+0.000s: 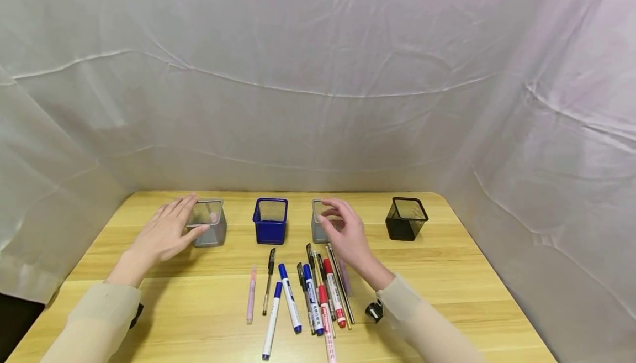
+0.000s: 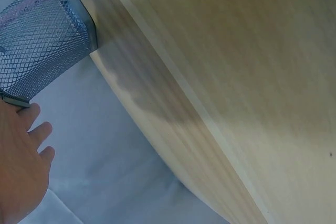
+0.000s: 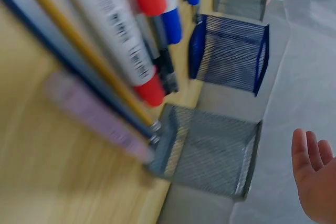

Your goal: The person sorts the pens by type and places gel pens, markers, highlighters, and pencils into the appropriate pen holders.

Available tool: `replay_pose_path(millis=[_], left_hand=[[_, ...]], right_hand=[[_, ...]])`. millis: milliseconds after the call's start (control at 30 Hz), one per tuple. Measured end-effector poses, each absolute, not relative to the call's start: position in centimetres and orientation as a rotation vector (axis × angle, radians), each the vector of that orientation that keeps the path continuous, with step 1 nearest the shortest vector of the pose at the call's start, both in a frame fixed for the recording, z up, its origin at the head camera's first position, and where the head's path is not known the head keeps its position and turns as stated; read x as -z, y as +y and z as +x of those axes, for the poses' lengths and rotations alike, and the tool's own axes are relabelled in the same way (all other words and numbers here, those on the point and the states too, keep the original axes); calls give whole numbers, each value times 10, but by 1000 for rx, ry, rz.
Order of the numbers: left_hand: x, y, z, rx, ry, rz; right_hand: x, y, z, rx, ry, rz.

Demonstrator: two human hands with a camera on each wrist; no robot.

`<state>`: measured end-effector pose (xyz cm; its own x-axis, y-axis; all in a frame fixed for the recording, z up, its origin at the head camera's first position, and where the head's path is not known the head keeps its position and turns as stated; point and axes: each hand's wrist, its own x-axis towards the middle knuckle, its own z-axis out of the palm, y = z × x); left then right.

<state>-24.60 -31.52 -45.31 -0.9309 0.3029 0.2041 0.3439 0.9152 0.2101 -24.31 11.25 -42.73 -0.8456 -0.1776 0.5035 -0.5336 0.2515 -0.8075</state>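
Observation:
My left hand lies over the left side of a grey mesh pen holder, fingers straight. In the left wrist view the fingertips are at the holder's rim; a slim pink item shows through the mesh. My right hand, fingers loosely bent and holding nothing, hovers before a second grey mesh holder, partly hiding it. The right wrist view shows that hand apart from the holder. A lilac highlighter lies on the table under the right wrist.
Between the grey holders stands a blue mesh holder; a black one is at the right. Blue markers, red markers, black-capped pens, pencils and a pink highlighter lie in front. Grey cloth hangs behind.

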Motion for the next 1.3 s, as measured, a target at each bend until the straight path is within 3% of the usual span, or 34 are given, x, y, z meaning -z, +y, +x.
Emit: replay_pose_path(millis=[600, 1300], left_hand=[[453, -320, -245, 336, -2909, -500], [453, -318, -248, 357, -2916, -486]], right_hand=[[462, 163, -231, -1312, -2513, 803], [490, 181, -240, -991, -2917, 844]])
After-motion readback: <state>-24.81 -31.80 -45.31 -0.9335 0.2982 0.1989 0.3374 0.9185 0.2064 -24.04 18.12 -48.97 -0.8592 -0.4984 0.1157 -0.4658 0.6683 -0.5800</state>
